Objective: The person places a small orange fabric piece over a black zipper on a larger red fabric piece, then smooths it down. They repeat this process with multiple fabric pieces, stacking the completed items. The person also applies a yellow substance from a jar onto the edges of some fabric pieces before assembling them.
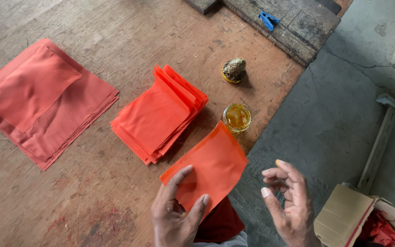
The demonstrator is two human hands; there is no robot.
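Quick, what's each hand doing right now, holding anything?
Left hand: closed on an orange sheet.
Right hand: open, fingers curled, holding nothing.

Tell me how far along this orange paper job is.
Done: hard to tell; a fanned stack of orange paper sheets lies mid-table. In hand: left hand holds one orange sheet; right hand empty, beside open amber-filled jar. Left: larger red-orange pile.

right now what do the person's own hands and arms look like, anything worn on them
Both hands are bare: no gloves, rings, watch or bands show on the left hand or the right hand. No sleeves reach the wrists in view. The nails are short, and the right hand's raised fingertip carries a yellowish smear. The forearms are cut off by the frame edge.
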